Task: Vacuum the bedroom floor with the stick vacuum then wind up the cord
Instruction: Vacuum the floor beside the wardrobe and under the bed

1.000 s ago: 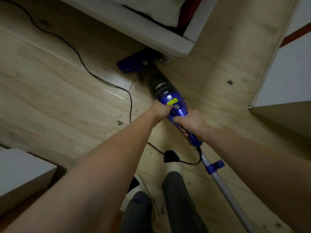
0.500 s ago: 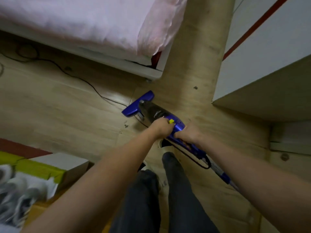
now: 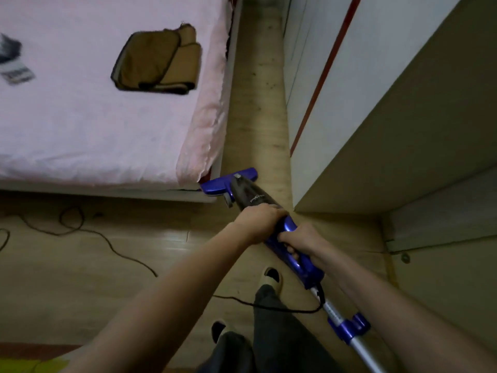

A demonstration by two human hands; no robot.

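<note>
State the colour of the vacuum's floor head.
Blue; the floor head shows best in the head view, by the bed corner.

It was a bedroom in a home: a bed [image 3: 94, 117] with a pink sheet and a folded brown cloth [image 3: 157, 64] on it, white wardrobe doors [image 3: 349, 84] beside a narrow aisle, and a wood-plank floor [image 3: 94, 265]
</note>
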